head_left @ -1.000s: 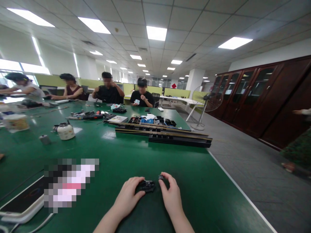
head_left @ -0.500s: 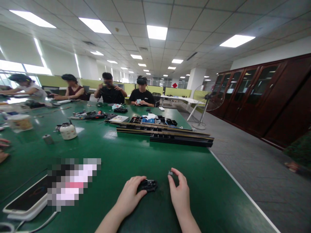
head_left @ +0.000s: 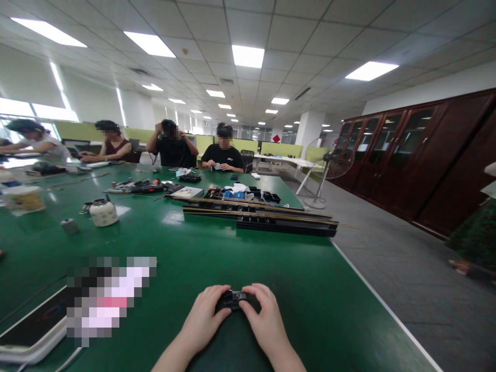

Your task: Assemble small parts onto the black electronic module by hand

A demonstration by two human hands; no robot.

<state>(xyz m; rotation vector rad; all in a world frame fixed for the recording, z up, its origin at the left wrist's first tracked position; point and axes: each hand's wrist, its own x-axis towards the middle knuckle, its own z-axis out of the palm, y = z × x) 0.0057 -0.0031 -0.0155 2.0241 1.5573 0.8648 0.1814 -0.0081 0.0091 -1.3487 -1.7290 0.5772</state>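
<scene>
A small black part [head_left: 231, 299] lies on the green table [head_left: 186, 248] close in front of me. My left hand [head_left: 205, 314] curls round its left side with the fingers bent on it. My right hand [head_left: 262, 319] presses its fingertips against the part's right end. Both hands meet over it and cover most of it. The tiny dark piece that the right hand pinched earlier is hidden.
Long black rails [head_left: 267, 219] lie across the table further back, with trays of small parts [head_left: 240, 194] behind them. A white pot [head_left: 103, 212] and a tub [head_left: 23, 199] stand at the left. A phone [head_left: 31, 330] lies near my left forearm. Several people sit at the far end.
My right hand, which held a tiny piece up beside the black part, has moved left and down onto the part's right end. The left hand stayed on the part.
</scene>
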